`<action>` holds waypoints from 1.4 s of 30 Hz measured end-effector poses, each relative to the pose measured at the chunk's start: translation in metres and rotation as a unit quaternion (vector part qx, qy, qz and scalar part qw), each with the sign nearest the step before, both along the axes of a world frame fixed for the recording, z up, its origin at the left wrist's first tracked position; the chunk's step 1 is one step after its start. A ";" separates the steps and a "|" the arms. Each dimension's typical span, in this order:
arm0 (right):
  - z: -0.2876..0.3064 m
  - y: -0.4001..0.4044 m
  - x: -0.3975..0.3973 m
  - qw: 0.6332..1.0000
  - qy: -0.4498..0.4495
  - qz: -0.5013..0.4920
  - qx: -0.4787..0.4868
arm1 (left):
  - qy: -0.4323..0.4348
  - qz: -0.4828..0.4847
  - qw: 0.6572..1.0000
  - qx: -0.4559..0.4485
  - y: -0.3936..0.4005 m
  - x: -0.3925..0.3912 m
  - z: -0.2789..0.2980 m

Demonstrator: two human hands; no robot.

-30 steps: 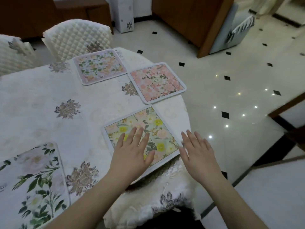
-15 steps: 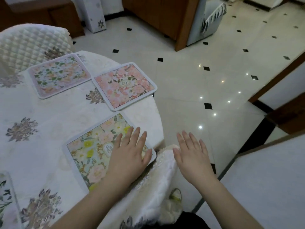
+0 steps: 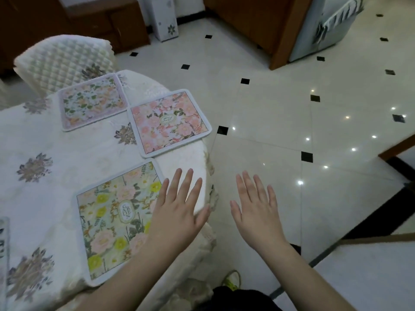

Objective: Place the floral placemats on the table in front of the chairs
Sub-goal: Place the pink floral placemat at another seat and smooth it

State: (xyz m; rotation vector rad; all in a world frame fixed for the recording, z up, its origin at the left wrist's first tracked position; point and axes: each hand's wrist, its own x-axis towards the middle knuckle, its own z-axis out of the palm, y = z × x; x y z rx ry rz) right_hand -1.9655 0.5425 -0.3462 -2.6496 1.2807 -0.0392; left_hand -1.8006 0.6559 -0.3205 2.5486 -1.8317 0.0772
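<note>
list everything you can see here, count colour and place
placemats: three whole, yellow near, pink mid, pale green-pink far; a fourth's edge at left
table: one, cream floral cloth, left
chair: one, white quilted, behind far placemat
floor: cream tiles, black diamonds, right
cabinets: brown wood, top
white box: one, top centre
shoe: yellow-green, bottom
left hand: open, flat over yellow placemat's right edge
right hand: open, over floor, off the table

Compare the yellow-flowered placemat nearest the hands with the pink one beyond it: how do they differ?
The yellow-flowered placemat is partly under the left hand; the pink placemat lies untouched. The yellow-flowered placemat has yellow and pink blooms; the pink placemat is nearly all pink. Both lie flat, white-bordered, with an oval label.
</note>
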 end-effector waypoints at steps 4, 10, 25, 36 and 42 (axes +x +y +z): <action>-0.002 -0.012 0.016 0.999 0.009 0.030 -0.016 | 0.000 0.039 0.999 -0.016 -0.002 0.013 -0.001; -0.005 -0.019 0.046 0.997 0.040 0.056 -0.026 | 0.017 0.023 0.999 0.026 -0.001 0.040 -0.026; -0.006 -0.098 0.065 0.995 0.023 0.092 -0.012 | 0.052 0.099 0.994 0.005 -0.072 0.047 -0.030; 0.004 -0.236 0.026 0.983 -0.037 0.179 0.012 | 0.023 0.185 0.981 0.056 -0.193 -0.003 -0.020; 0.008 -0.279 0.024 0.979 -0.055 0.195 0.011 | 0.024 0.239 0.969 0.064 -0.220 -0.004 -0.012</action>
